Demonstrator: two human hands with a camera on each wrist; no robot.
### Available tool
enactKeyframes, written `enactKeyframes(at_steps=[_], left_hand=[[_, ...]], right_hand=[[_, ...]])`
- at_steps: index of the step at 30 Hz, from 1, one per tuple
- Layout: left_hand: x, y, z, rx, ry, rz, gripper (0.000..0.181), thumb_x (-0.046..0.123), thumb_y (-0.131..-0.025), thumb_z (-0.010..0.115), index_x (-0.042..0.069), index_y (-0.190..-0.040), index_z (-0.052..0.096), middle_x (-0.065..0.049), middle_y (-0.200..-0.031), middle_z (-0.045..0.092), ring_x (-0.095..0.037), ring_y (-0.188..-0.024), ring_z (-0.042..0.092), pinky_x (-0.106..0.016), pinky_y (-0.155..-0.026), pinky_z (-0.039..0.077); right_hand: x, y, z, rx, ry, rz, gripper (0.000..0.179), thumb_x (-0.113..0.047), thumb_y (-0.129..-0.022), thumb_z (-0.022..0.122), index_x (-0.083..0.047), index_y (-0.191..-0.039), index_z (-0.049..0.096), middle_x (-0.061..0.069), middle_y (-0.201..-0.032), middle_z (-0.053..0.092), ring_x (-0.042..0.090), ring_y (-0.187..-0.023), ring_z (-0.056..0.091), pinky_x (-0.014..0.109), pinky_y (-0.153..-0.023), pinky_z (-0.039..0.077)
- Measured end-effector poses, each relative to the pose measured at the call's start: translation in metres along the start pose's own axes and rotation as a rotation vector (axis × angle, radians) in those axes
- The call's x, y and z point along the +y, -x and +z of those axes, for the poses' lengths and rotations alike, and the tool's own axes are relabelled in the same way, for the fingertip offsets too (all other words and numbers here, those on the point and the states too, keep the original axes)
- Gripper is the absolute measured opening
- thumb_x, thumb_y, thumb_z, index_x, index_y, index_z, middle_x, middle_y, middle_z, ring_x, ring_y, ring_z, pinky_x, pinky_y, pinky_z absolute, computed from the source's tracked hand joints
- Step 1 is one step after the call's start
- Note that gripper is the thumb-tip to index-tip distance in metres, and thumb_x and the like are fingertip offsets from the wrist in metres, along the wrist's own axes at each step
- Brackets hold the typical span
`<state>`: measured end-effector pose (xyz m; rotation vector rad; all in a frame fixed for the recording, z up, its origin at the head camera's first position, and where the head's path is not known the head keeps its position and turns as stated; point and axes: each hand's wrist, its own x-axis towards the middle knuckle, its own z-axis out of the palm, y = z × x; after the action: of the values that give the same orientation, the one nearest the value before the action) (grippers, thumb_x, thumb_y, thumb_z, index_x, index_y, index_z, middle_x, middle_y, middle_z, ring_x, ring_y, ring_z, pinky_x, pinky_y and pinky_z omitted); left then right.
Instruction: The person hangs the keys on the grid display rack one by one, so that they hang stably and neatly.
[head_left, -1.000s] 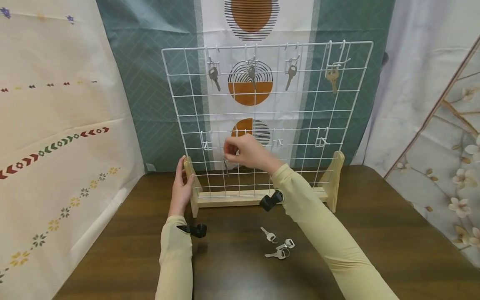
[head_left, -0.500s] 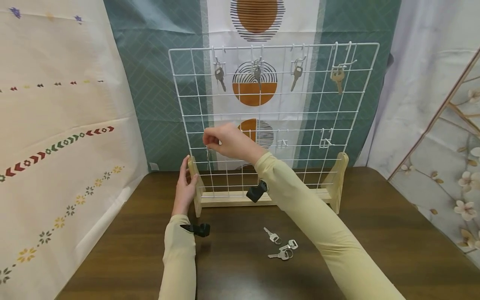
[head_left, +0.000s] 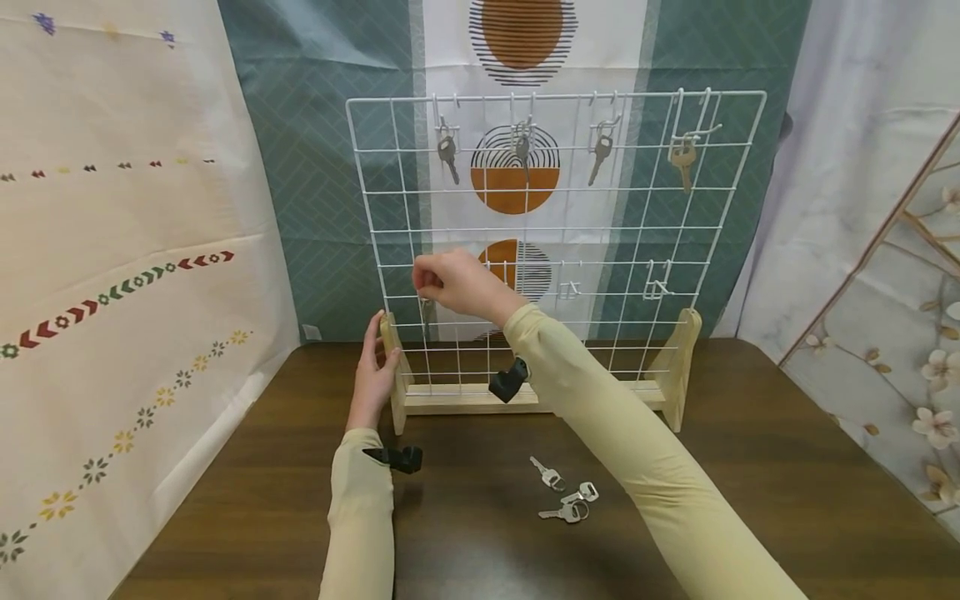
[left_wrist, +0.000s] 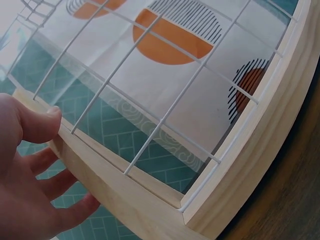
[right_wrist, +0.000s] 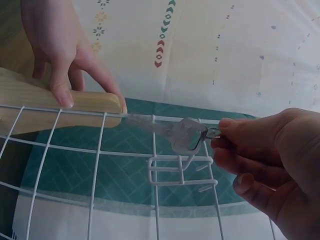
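R hand [right_wrist: 280,165] pinches key ring [right_wrist: 213,133], key [right_wrist: 176,131] hanging just by lower-L wire hook [right_wrist: 182,182]; L hand [left_wrist: 30,165], fingers spread, clasps wooden upright [left_wrist: 120,195]; risk: ring misses hook & key drops, prob. if pinch covers too much of ring.

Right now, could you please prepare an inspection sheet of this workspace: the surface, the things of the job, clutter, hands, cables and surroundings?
Surface: dark brown table.
Job's things: white wire grid rack in a wooden stand; hanging keys on four upper hooks; three loose keys on the table.
Clutter: nothing seen.
Hands: right hand pinches the ring of another key near a lower hook; whether the ring is on it, cannot tell. Left hand holds the stand's left upright.
Cables: nothing seen.
Surroundings: green-and-white printed cloth behind, cream patterned cloth at left, pale floral cloth at right.
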<state>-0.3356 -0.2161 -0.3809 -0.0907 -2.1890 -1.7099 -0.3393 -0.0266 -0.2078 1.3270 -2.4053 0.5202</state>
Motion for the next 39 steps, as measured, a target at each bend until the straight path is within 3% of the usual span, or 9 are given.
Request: enactKeyframes(at_steps=[5, 8, 12, 22, 26, 32, 39], left_hand=[[0.019, 0.009, -0.003, -0.027, 0.010, -0.024, 0.067, 0.008, -0.101, 0.047, 0.035, -0.155, 0.016, -0.022, -0.149, 0.036, -0.041, -0.125, 0.047, -0.063, -0.095, 0.045], [0.017, 0.009, -0.002, -0.023, 0.006, -0.020, 0.067, 0.008, -0.101, 0.047, 0.036, -0.154, 0.017, -0.022, -0.148, 0.036, -0.041, -0.124, 0.047, -0.063, -0.095, 0.045], [-0.001, 0.001, 0.000, -0.004, -0.006, -0.001, 0.068, 0.012, -0.102, 0.047, 0.048, -0.151, 0.018, -0.018, -0.146, 0.039, -0.038, -0.122, 0.049, -0.062, -0.093, 0.047], [-0.001, 0.000, 0.000, 0.003, 0.002, -0.002, 0.067, 0.011, -0.101, 0.048, 0.047, -0.151, 0.019, -0.018, -0.147, 0.038, -0.039, -0.123, 0.048, -0.065, -0.094, 0.045], [0.000, 0.000, 0.001, -0.003, -0.001, 0.004, 0.067, 0.011, -0.101, 0.048, 0.044, -0.152, 0.019, -0.019, -0.148, 0.038, -0.040, -0.124, 0.048, -0.064, -0.095, 0.044], [-0.001, 0.001, 0.002, 0.003, -0.015, 0.005, 0.068, 0.011, -0.101, 0.048, 0.044, -0.152, 0.017, -0.019, -0.149, 0.037, -0.041, -0.126, 0.046, -0.064, -0.098, 0.042], [-0.004, -0.001, 0.000, 0.005, -0.026, 0.009, 0.070, 0.010, -0.102, 0.046, 0.049, -0.151, 0.016, -0.018, -0.149, 0.037, -0.040, -0.127, 0.046, -0.064, -0.097, 0.043]], right_hand=[[0.000, -0.002, 0.002, -0.005, 0.008, 0.011, 0.004, -0.008, -0.093, 0.062, -0.005, -0.090, 0.063, 0.007, -0.082, 0.066, 0.016, -0.072, 0.056, 0.024, -0.069, 0.046], [0.000, -0.003, 0.003, -0.014, 0.007, 0.023, 0.004, -0.009, -0.093, 0.063, -0.006, -0.091, 0.063, 0.006, -0.082, 0.065, 0.015, -0.071, 0.055, 0.024, -0.068, 0.046], [0.000, -0.003, 0.003, -0.017, 0.029, 0.036, 0.005, -0.011, -0.092, 0.065, -0.007, -0.092, 0.063, 0.005, -0.083, 0.065, 0.015, -0.072, 0.055, 0.024, -0.068, 0.046], [-0.001, 0.004, 0.002, 0.033, 0.116, 0.047, 0.005, -0.014, -0.093, 0.061, -0.011, -0.092, 0.065, 0.002, -0.082, 0.064, 0.015, -0.076, 0.055, 0.025, -0.066, 0.044], [-0.002, 0.022, 0.000, 0.075, 0.067, 0.072, 0.005, -0.015, -0.094, 0.061, -0.012, -0.093, 0.065, 0.001, -0.083, 0.064, 0.013, -0.076, 0.056, 0.025, -0.066, 0.046], [0.000, 0.067, 0.004, 0.151, -0.007, 0.079, 0.004, -0.015, -0.093, 0.063, -0.011, -0.092, 0.064, 0.000, -0.077, 0.064, 0.011, -0.068, 0.054, 0.024, -0.062, 0.044], [0.012, 0.114, 0.024, 0.115, 0.036, 0.064, 0.004, -0.016, -0.091, 0.065, -0.013, -0.090, 0.066, -0.006, -0.075, 0.065, 0.004, -0.067, 0.056, 0.020, -0.063, 0.046]])
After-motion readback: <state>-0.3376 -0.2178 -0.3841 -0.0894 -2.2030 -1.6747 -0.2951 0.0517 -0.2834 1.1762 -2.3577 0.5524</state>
